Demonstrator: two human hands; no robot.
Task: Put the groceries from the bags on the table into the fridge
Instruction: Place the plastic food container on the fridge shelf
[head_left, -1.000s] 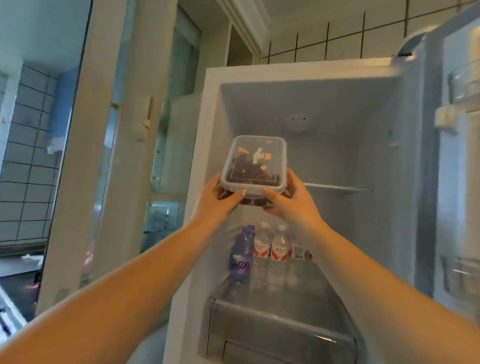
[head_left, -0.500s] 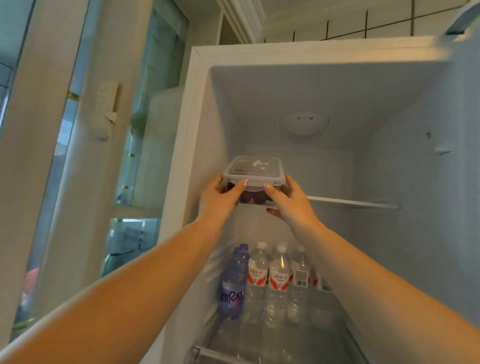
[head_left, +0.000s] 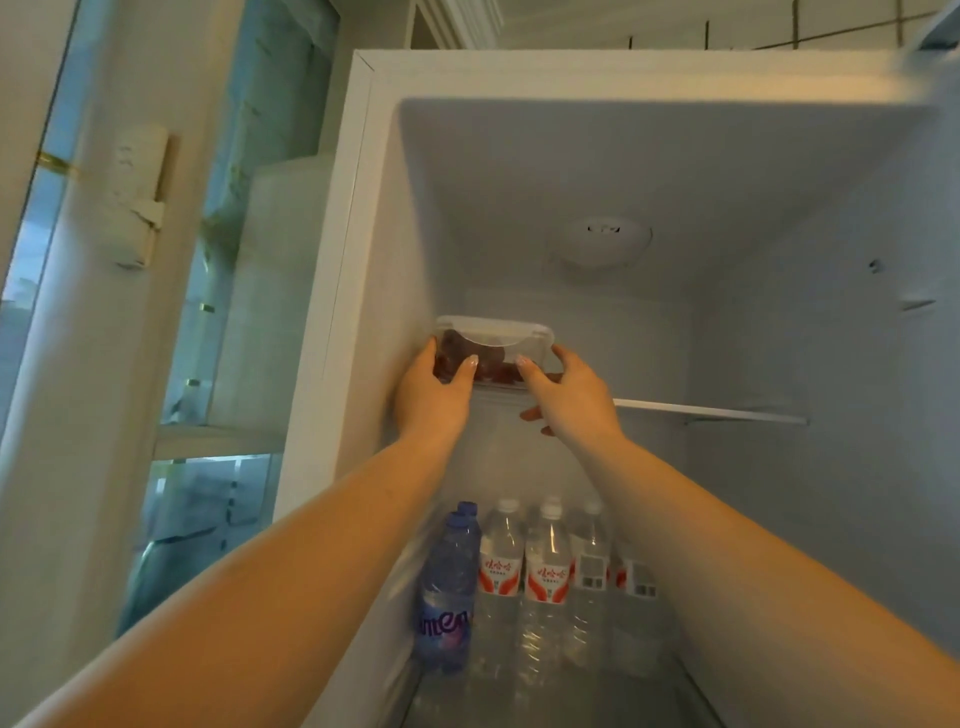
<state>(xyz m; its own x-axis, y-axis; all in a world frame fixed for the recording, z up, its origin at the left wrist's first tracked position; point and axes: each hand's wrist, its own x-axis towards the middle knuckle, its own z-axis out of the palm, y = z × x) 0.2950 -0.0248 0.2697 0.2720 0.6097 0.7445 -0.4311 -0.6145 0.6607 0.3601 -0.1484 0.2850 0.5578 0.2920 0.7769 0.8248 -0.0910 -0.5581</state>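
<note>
Up on the top shelf (head_left: 706, 413) of the open fridge (head_left: 358, 218), at its left end against the left inner wall, sits a clear plastic food container (head_left: 493, 345) with a snap lid and dark reddish contents, exact food unclear. Both hands are on it. Left hand (head_left: 434, 395) cups the left side, thumb across the front face, fingers hidden behind the box. Right hand (head_left: 569, 397) clasps the right side, thumb tip on the front, fingers wrapped round the right end, lower fingers curled under the shelf edge. Whether the box bottom rests fully on the shelf cannot be told; the hands cover the front edge. Both bare forearms reach up from the bottom corners. Round light fitting (head_left: 605, 241) on the fridge ceiling above and right of the box. Rest of top shelf to the right is bare. One level down: blue-tinted bottle (head_left: 447, 587) at the left wall, clear water bottles (head_left: 545, 577) with red-and-white labels just beside it in a row, more behind. Outside, left of the fridge: pale door frame with a white wall fitting (head_left: 137, 197).
</note>
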